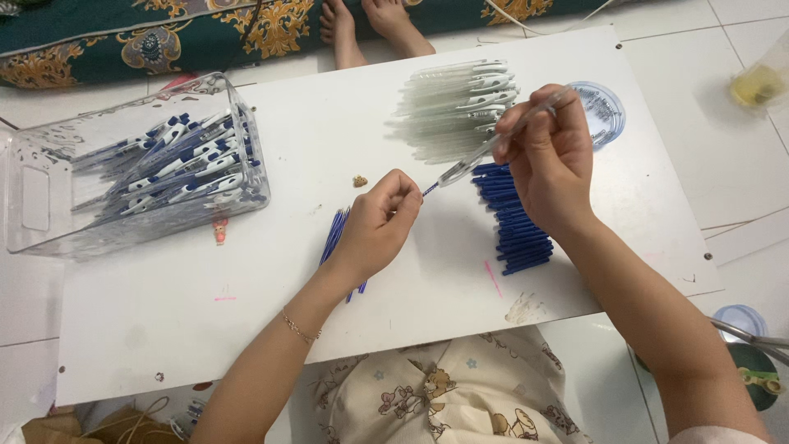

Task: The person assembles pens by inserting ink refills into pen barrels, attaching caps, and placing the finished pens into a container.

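The right hand (549,156) pinches a clear pen barrel (501,140), its long axis slanting down toward the left hand (380,218). That hand pinches a blue refill (430,189), whose tip sits at the barrel's open end. More refills (335,234) lie under the left hand on the desk (246,288); blue pieces (511,222) are stacked beneath the right.

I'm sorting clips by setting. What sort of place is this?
Probably a home floor used for piecework: a low white board on tiled floor, a patterned cushion behind, and a clear bin of assembled pens.
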